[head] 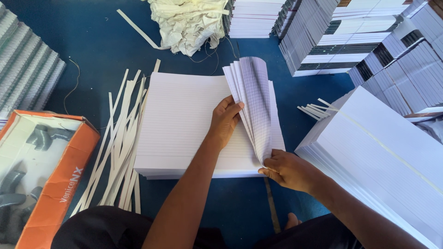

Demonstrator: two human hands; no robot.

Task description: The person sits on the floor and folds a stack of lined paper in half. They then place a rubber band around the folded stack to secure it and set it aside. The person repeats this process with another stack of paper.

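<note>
Holding a fan of ruled sheets (pixel 254 101) up off the big paper stack (pixel 184 124), I use both hands so the pages stay apart and do not flop back down. My left hand (pixel 225 121) sits in the middle of the stack, at about 9 o'clock from the fan, with its fingers held close together and pushed against the side of the lifted pages to prop them. My right hand (pixel 288 169) is at about 5 o'clock from the fan, down at the near edge, pinching the bottom corner of the sheets between thumb and fingers so they bend into a curve. The stack lies flat on the blue floor (pixel 106 46) right in front of me. Its paper is white with thin grey lines, and the edges look neat and square. The lifted pages spread out like a little feather fan. At 9 o'clock from the stack lie long white paper strips (pixel 120 138), and past them is an orange box (pixel 60 184) with grey pieces in it. At 3 o'clock is another tall white pile (pixel 392 138) tied with a band. At 12 o'clock sits a crumpled cloth (pixel 189 23), with bound book stacks (pixel 323 37) at 1 o'clock.
</note>
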